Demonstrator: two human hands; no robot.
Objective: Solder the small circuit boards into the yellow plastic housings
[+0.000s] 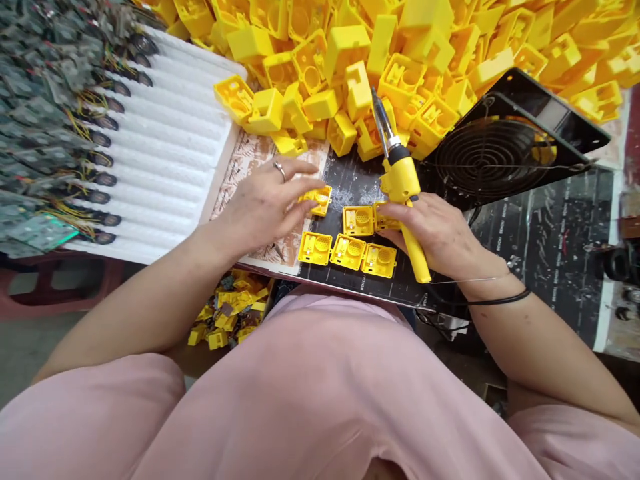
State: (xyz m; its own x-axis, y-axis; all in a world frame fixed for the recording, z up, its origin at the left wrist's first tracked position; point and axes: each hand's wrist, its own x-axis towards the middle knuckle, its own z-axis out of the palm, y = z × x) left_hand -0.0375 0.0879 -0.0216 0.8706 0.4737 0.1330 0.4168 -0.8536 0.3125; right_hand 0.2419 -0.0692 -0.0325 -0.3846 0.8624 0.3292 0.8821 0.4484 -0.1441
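My right hand (437,233) is closed round a yellow soldering iron (404,180), its metal tip pointing up and away from me. Fingertips of the same hand also reach a small yellow plastic case (386,217) beneath the iron. The thumb and fingers of my left hand (265,203) are on another open yellow case (323,199), partly covering it. Between and below the hands, several more open cases (349,251) with a round speaker grille lie in short rows on the black mat (345,173).
A big heap of yellow housings (350,53) fills the back. At right stands a black fan (493,153). On the left, wired circuit boards with small round parts (50,133) lie along a white ridged foam sheet (175,127). More yellow pieces (233,310) sit below the table edge.
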